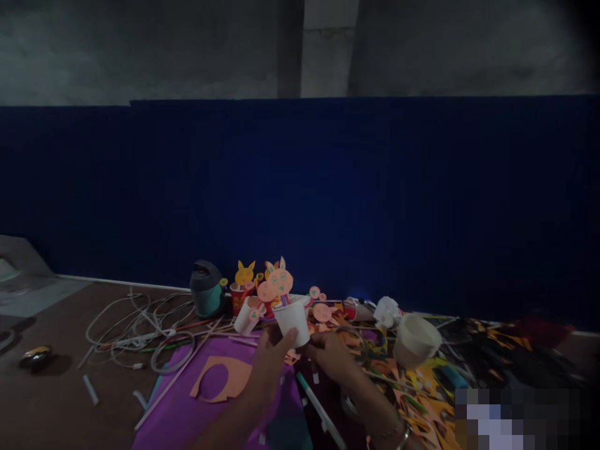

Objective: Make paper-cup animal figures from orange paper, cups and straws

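Observation:
My left hand grips a white paper cup from below, its thumb on the cup's side. Out of the cup's top rises a pink paper animal face with pointed ears and green-ringed eyes. Close by the cup's lower right, my right hand has its fingers pinched together; what they hold, if anything, I cannot make out. Just left of the held cup leans another white paper cup. A red cup with a yellow paper animal face stands behind it.
Purple paper and a pink cut-out sheet lie left of my arms. Tangled white cable and a teal-grey container are further left. A larger pale cup, crumpled paper and orange scraps lie right.

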`<state>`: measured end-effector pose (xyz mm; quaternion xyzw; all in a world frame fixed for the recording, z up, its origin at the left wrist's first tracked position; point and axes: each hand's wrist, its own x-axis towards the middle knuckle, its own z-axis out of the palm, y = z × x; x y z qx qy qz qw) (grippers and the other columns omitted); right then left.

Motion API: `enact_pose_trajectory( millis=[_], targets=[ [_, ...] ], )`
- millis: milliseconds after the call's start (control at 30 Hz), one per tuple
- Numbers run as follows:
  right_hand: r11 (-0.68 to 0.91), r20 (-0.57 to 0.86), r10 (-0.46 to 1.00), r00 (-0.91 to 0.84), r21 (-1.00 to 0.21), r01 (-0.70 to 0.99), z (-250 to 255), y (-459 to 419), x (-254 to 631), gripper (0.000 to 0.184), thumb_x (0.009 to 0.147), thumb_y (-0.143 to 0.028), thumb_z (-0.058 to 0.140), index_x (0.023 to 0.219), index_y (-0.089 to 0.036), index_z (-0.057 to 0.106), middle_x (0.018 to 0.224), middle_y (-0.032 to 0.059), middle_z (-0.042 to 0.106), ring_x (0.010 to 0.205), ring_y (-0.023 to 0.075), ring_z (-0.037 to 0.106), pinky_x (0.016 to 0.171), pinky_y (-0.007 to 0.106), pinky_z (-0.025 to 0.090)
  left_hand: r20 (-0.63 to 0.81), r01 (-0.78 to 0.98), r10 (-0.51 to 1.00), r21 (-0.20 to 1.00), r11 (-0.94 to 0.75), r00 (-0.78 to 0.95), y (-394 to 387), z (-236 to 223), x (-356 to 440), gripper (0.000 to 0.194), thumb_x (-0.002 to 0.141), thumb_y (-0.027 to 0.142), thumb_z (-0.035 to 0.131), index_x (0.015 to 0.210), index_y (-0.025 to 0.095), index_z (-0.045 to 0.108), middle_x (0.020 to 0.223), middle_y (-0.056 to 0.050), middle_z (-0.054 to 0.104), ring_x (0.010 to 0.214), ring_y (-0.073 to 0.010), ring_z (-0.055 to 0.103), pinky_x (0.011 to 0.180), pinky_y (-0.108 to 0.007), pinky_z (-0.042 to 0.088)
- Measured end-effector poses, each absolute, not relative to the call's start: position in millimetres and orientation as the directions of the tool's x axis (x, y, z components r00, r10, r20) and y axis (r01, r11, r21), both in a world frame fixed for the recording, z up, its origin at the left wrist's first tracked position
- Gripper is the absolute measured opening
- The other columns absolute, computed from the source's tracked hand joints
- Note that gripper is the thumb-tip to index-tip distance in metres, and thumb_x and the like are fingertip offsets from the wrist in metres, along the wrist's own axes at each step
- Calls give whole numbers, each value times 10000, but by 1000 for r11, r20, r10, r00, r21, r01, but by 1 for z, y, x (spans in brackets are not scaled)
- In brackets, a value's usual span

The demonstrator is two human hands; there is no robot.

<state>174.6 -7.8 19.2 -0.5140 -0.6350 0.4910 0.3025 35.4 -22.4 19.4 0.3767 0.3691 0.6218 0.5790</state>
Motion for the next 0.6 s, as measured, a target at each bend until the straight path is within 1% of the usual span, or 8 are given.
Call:
enact_pose_trajectory(
  millis=[100, 233, 400, 500, 600],
  targets=[
    [-26, -136, 941, -309, -942, 333, 18, -10, 176, 192, 704, -309, 560, 619, -158, 643, 490, -17, 584, 415, 107, 491, 443, 210, 367, 76, -426, 995, 899, -99, -72, -21, 21, 33, 569, 704, 300, 699, 1223, 176, 499, 1094, -124, 651, 975, -258, 608, 841, -372, 452],
    [-4, -140, 925, -354, -933, 359, 16, -11, 181, 161, 676, -246, 552, 565, -167, 639, 456, -24, 567, 418, 113, 491, 445, 216, 355, 90, -402, 992, 908, -118, -90, -19, 25, 30, 567, 711, 289, 691, 1228, 173, 489, 1068, -114, 661, 973, -249, 610, 844, -363, 451],
    [32, -141, 915, -377, -909, 417, 17, -10, 185, 128, 650, -222, 565, 603, -172, 673, 502, -22, 601, 445, 118, 509, 454, 218, 346, 111, -410, 991, 903, -131, -74, -18, 25, 30, 551, 678, 289, 717, 1182, 170, 530, 1079, -116, 659, 1007, -266, 601, 855, -367, 452],
    [-5, -133, 931, -339, -936, 352, 18, -10, 183, 123, 657, -230, 564, 605, -171, 658, 469, -33, 563, 409, 108, 480, 435, 215, 345, 104, -368, 993, 923, -116, -52, -18, 22, 29, 538, 663, 309, 730, 1150, 164, 552, 1057, -120, 667, 980, -278, 613, 847, -381, 457],
    [-63, -140, 934, -329, -970, 235, 20, -11, 180, 153, 668, -306, 603, 623, -169, 651, 479, -38, 550, 385, 92, 440, 418, 213, 347, 91, -329, 996, 940, -84, 7, -20, 21, 29, 547, 676, 312, 724, 1170, 166, 539, 1064, -122, 665, 963, -281, 618, 833, -380, 467]
  ],
)
